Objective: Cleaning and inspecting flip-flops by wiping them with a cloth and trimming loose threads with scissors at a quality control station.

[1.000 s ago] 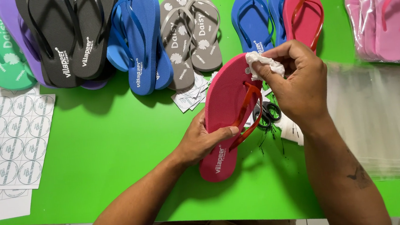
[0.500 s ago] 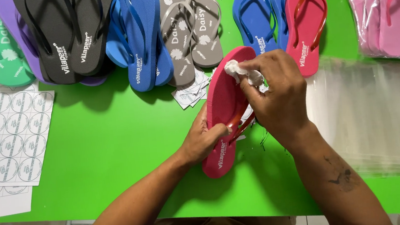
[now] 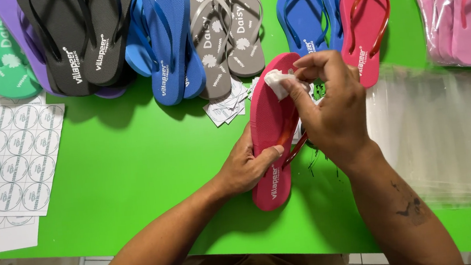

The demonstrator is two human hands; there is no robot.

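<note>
Red flip-flop (image 3: 270,141) mid-bench, slightly toward near edge, tilted on its side. Left hand (image 3: 247,165) grip closed on its heel half. Right hand (image 3: 332,104) pinching white cloth (image 3: 276,82) against toe end. Open green bench (image 3: 135,158) left of hands. Clear bags (image 3: 440,137) stacked along right edge, seemingly empty.

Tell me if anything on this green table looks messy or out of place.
Mostly tidy. One oddity: a loose heap of small paper tags lies scattered beside the grey flip-flops, near the red flip-flop held by the left hand and right hand.
</note>
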